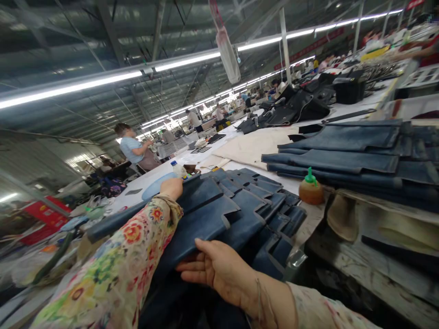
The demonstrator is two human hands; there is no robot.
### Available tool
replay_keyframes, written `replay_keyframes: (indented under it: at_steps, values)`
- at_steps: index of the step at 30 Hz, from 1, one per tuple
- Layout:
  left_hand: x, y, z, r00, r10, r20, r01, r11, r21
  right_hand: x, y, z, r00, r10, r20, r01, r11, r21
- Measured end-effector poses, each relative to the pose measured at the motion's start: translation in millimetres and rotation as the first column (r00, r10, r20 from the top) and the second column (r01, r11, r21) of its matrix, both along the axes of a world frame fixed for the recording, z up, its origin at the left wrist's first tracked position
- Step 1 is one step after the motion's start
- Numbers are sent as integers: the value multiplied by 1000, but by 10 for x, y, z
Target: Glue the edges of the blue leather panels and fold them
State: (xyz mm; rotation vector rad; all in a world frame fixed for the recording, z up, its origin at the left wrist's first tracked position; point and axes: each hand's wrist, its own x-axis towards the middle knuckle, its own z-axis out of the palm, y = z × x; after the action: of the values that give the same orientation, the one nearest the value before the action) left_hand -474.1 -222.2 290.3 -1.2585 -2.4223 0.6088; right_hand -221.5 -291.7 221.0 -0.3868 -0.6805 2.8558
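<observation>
Dark blue cut panels (247, 201) lie overlapped in a fanned pile on the table in front of me. My left hand (172, 187) is closed at the far left edge of the top blue panel (202, 221); its fingers are mostly hidden behind the wrist and the panel edge. My right hand (219, 269) holds the near edge of that same panel, thumb on top and fingers underneath. The panel slopes down toward me between the two hands. A rolled or folded blue strip (116, 221) extends left behind my left sleeve.
A glue bottle with a green cap (311, 187) stands right of the pile. Stacked blue panels (336, 162) lie beyond it. A white bottle (177, 169) is behind my left hand. Black bags (298, 107) lie farther back. A person (132, 146) stands at the left.
</observation>
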Motion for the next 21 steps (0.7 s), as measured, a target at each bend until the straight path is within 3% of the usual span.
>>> replay_keyframes:
  at_steps: [3, 6, 8, 10, 12, 14, 15, 16, 18, 19, 21]
  values:
    - [-39, -47, -213, 998, 49, 30, -49, 999, -21, -7, 21, -61, 997, 70, -21, -70, 997, -10]
    - [10, -115, -341, 997, 70, 25, -70, 998, -3, 72, 7, -96, 982, 184, -29, -182, 981, 67]
    - [92, -140, -348, 999, 39, 2, -39, 999, 22, 187, 24, -79, 950, 306, -58, -288, 934, 210]
    - [203, -125, -292, 997, -72, -20, 73, 996, 43, 331, 140, -20, 927, 366, -79, -293, 840, 456]
    - [328, -63, -205, 975, -222, -10, 222, 974, 37, 457, 415, 63, 967, 238, -89, -101, 680, 726]
    - [449, 34, -130, 940, -339, 41, 339, 941, 7, 510, 849, 127, 990, -42, -133, 138, 417, 898]
    - [504, 88, -108, 925, -372, 78, 374, 927, -16, 501, 1102, 138, 976, -167, -138, 183, 298, 937]
    - [557, 143, -99, 909, -401, 118, 408, 912, -41, 469, 1360, 132, 952, -285, -115, 175, 196, 965]
    - [653, 244, -121, 864, -465, 195, 487, 869, -85, 355, 1825, 71, 871, -492, 10, -20, -14, 1000]
    - [699, 289, -149, 839, -494, 228, 525, 845, -104, 282, 2010, 23, 834, -545, 91, -162, -84, 983]
    - [782, 371, -227, 796, -539, 276, 587, 799, -130, 122, 2261, -88, 793, -583, 174, -298, -122, 947]
